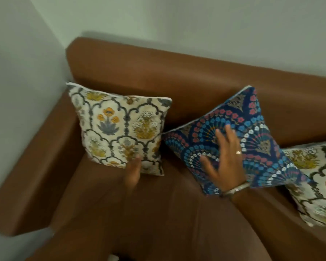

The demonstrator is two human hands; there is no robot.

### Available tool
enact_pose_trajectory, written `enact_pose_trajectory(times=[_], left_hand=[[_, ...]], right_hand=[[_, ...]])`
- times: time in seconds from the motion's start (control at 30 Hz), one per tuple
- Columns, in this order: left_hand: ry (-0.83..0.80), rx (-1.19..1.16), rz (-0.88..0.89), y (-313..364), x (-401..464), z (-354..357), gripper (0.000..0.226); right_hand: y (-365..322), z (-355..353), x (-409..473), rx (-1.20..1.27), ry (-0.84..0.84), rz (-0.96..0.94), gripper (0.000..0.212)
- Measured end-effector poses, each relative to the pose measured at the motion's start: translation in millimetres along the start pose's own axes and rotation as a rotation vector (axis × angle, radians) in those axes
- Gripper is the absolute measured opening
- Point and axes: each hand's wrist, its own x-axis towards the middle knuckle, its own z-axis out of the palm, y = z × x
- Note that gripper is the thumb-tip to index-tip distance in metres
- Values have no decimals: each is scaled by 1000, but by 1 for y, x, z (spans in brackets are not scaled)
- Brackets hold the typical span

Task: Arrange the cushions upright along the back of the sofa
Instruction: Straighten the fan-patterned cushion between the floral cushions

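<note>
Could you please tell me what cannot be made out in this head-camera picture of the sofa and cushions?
- Left hand: motion-blurred in the head view; touching the cream floral cushion or not, unclear.
- Second cream cushion: cut off by the right edge and overlapped by the blue cushion.
- Blue cushion's centre: covered by the right hand.
</note>
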Motion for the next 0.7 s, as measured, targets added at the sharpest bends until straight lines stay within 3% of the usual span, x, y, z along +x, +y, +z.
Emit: enact_pose_trajectory(times=[0.1,0.2,0.33,0.4,0.53,0.6,0.7], left_hand=[[160,226,105,17,35,-97,57],[169,295,195,37,84,-152,61],[234,291,240,37,151,-191,76],[78,227,273,28,173,-200,84],[-77,43,245,13,195,-198,103],[-102,-90,195,6,189,-197,100],[-229,-314,-63,-6,163,-190,106]], right_hand=[[-55,59,13,142,-167,26,69],[-82,123,38,299,-320,286,72],[-100,196,62,616,-191,802,85],[-103,219,66,655,-152,961,87],[-115,233,68,709,22,832,64],[-133,220,67,677,38,730,66],[-161,181,84,517,28,530,64]])
